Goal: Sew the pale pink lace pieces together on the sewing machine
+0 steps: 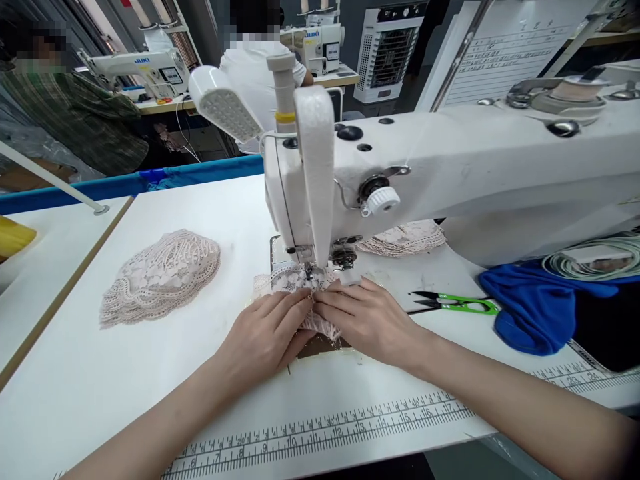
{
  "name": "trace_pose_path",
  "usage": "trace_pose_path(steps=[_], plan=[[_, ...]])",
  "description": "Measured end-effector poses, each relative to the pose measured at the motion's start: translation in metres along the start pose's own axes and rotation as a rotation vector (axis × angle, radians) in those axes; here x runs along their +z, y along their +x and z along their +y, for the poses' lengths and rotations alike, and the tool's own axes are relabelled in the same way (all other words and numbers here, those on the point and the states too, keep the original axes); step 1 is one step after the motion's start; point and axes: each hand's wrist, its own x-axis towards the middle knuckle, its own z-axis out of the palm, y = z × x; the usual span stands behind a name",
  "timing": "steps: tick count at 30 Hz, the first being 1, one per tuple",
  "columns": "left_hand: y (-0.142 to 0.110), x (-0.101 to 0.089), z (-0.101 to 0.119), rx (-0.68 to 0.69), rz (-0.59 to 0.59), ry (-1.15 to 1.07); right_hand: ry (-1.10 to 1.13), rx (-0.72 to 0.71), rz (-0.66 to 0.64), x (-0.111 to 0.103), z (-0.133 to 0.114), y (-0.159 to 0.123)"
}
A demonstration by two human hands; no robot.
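Observation:
A small piece of pale pink lace [320, 325] lies under the presser foot of the white sewing machine [315, 167]. My left hand [270, 327] holds it from the left, fingers close together near the needle and thumb tucked low. From the other side my right hand [370, 320] grips the same lace, its fingertips almost meeting those of the left; its thumb is hidden. Part of the lace shows between the hands, and more of it lies behind the fingertips around the foot. A stack of lace pieces [163, 273] rests on the table to the left.
More lace [405, 238] lies behind the needle, under the machine arm. Green-handled thread snips [455, 303] and a blue cloth [535, 307] are at right. A printed ruler [320, 433] runs along the table's front edge. Two people sit near other machines beyond.

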Motion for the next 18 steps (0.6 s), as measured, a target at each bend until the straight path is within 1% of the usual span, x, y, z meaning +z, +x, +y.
trace_pose_path(steps=[3, 6, 10, 18], plan=[[0.0014, -0.0014, 0.0014, 0.049, -0.047, 0.145, -0.002, -0.035, 0.045, 0.0002, 0.0001, 0.0], [0.0014, -0.0037, 0.0007, 0.102, -0.039, 0.227, 0.006, -0.065, 0.054, -0.0031, 0.0003, 0.0004], [-0.0006, -0.0036, -0.002, 0.123, -0.043, 0.241, -0.007, -0.072, 0.017, -0.0061, 0.0002, 0.0004], [-0.0002, -0.0016, -0.0038, 0.121, -0.049, 0.236, -0.02, -0.065, 0.015, -0.0062, 0.0003, 0.002]])
